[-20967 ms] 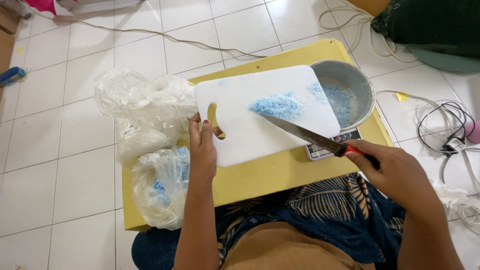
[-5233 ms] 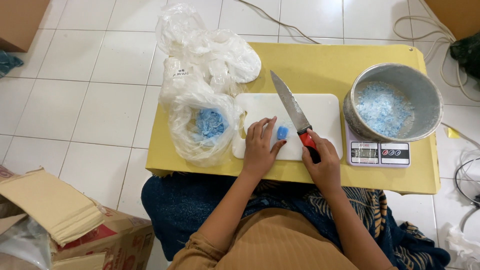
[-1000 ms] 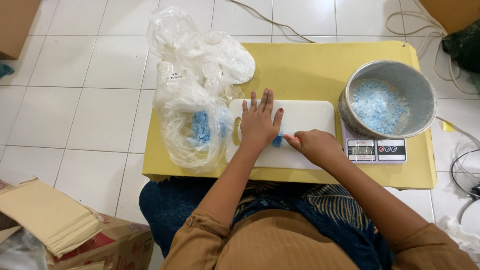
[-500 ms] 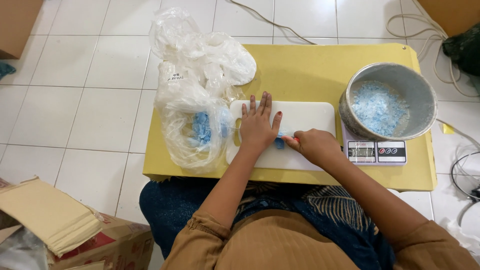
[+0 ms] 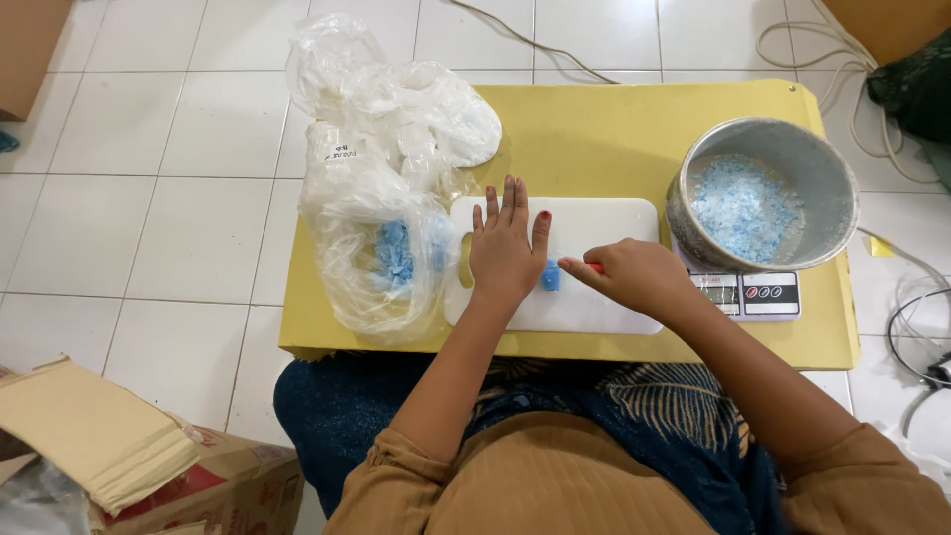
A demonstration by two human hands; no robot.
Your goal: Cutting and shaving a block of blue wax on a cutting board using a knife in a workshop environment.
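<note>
A white cutting board [image 5: 604,223] lies on a low yellow table [image 5: 594,129]. A small blue block [image 5: 550,277] sits on the board between my hands. My left hand [image 5: 505,248] lies flat on the board, fingers spread, right beside the block. My right hand [image 5: 639,277] is closed around a knife; only a bit of its red handle [image 5: 595,267] shows, and the blade is hidden near my left palm. To the right, a metal bowl [image 5: 693,159] of pale blue chips stands on a small white scale [image 5: 743,294].
Crumpled clear plastic bags [image 5: 386,149] lie left of the board, one holding blue pieces [image 5: 394,253]. A torn cardboard box [image 5: 119,456] sits on the tiled floor at lower left. Cables [image 5: 921,327] run along the floor at right.
Five seconds ago the knife blade stood in plain view over the blue block. Now my left hand lies flat over it. Over the last second both hands have barely moved.
</note>
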